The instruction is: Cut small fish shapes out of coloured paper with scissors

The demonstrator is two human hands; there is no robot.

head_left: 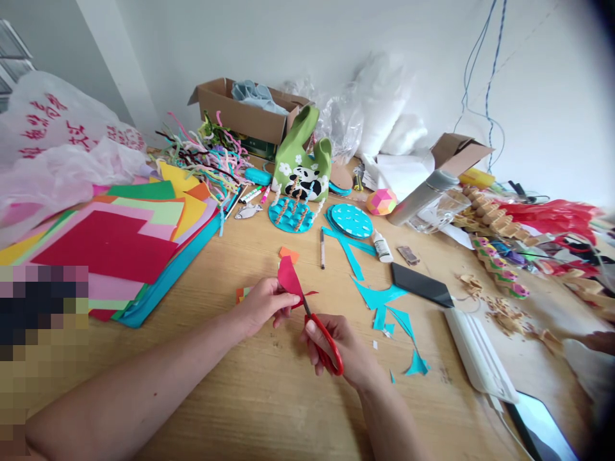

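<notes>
A small piece of red paper is pinched between the thumb and fingers of my left hand. My right hand is closed around the handles of red-handled scissors, whose blades meet the lower edge of the red paper. A narrow red strip sticks out to the right of the blades. Just behind the red paper, an orange paper scrap lies on the table. Several coloured paper pieces lie partly hidden beside my left hand.
Coloured sheets are stacked at the left. Blue scraps, a pen, a glue bottle and a black case lie to the right. Behind stand a green panda bag and a metal flask. Another person's hand shows far right.
</notes>
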